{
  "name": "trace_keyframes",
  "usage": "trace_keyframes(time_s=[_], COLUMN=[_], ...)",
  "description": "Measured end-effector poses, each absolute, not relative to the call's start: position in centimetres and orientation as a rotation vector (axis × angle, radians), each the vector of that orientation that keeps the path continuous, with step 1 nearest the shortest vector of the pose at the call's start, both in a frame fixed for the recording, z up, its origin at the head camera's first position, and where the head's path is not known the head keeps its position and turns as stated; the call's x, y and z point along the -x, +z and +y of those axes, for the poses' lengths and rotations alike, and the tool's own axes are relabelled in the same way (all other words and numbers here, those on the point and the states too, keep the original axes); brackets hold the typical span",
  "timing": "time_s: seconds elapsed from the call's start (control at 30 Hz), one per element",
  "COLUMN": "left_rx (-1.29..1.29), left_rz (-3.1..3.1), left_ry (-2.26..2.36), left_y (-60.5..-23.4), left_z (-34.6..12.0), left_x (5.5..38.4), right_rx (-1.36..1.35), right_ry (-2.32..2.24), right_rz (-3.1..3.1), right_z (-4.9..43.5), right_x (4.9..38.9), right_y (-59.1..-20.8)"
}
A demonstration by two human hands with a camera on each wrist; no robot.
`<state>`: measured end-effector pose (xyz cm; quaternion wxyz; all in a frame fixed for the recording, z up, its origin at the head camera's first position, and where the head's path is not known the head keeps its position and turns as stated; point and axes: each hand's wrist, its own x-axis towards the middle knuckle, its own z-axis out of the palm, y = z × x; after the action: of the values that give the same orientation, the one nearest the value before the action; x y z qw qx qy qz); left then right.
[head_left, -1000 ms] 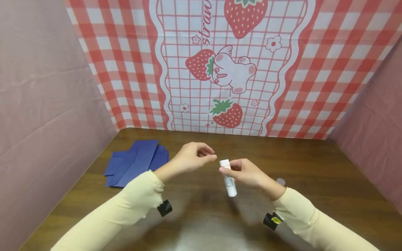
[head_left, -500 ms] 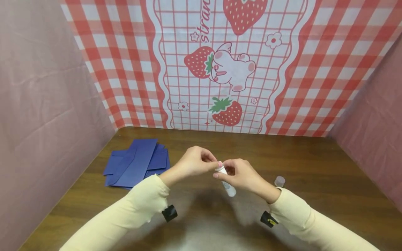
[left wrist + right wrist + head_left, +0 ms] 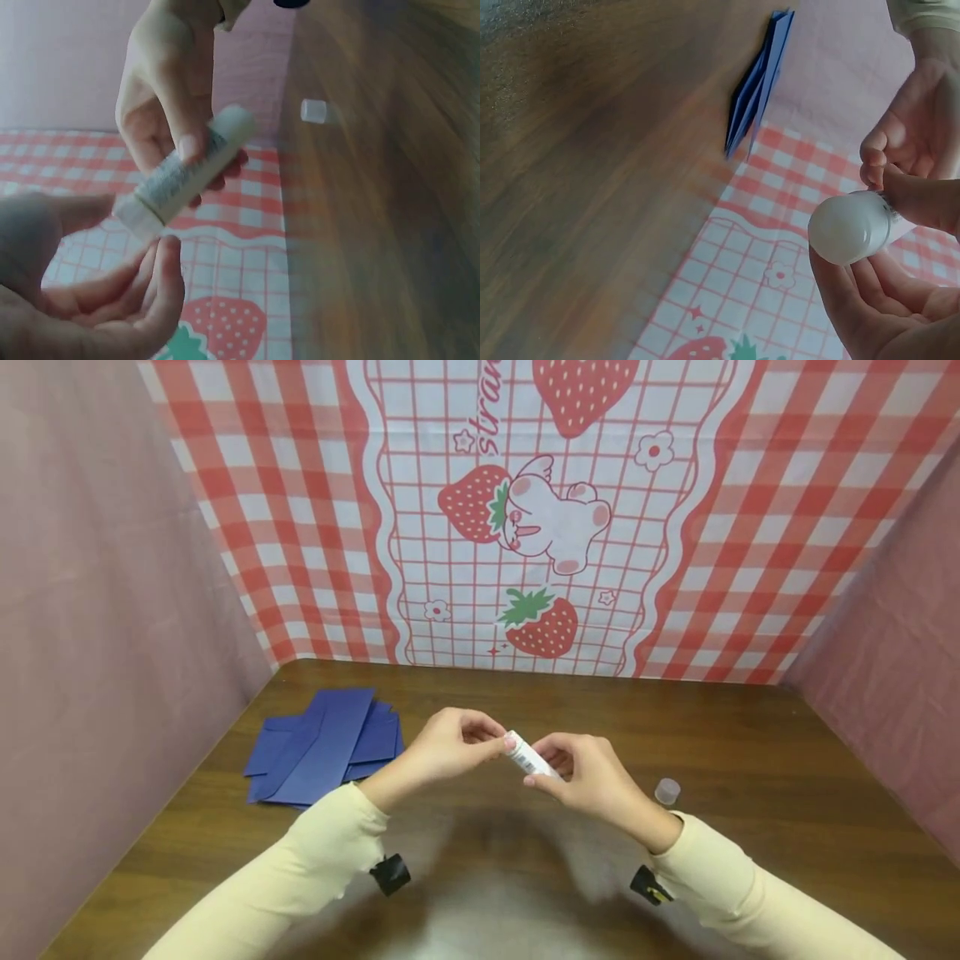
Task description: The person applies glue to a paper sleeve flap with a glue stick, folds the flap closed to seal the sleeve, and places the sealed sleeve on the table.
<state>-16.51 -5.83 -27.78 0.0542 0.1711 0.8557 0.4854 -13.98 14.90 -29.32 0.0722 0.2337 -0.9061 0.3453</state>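
A white glue stick [image 3: 531, 760] with printed text on its side is held tilted above the table, between both hands. My right hand [image 3: 592, 775] grips its body, thumb on one side and fingers on the other. My left hand [image 3: 453, 747] pinches the upper left end with thumb and fingertips. In the left wrist view, a paler end piece of the glue stick [image 3: 141, 217] lies between the left thumb and fingers. The right wrist view shows the rounded white bottom of the glue stick [image 3: 844, 229]. A small translucent cap [image 3: 667, 791] stands on the table beside the right wrist.
Several dark blue envelopes [image 3: 322, 752] lie in an overlapping pile at the left of the brown wooden table [image 3: 465, 893]. A red-and-white checked strawberry cloth [image 3: 315, 527] hangs at the back. Pink cloth walls [image 3: 112, 610] border the sides.
My left hand came from apart to the glue stick's upper end and now pinches it. The glue stick has tilted from nearly upright to a stronger leftward slant. The cap shows more fully.
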Motion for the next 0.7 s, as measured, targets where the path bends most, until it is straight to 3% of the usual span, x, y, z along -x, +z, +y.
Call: trace_keyframes(time_s=[0.37, 0.53, 0.7], left_rx=[-1.518, -1.633, -1.586], left_rz=[2.632, 2.639, 2.618], left_ry=[1.311, 1.301, 1.315], left_y=[-29.3, -29.1, -29.0], left_z=[-7.2, -7.2, -7.5], left_x=[17.0, 17.2, 17.2], right_rx=[-0.870, -0.945, -1.015], right_ry=[1.153, 1.219, 1.206], right_rz=[-2.876, -2.960, -2.972], right_z=[16.0, 15.8, 15.5], right_x=[14.7, 15.0, 15.2], right_y=[-28.6, -27.9, -27.6])
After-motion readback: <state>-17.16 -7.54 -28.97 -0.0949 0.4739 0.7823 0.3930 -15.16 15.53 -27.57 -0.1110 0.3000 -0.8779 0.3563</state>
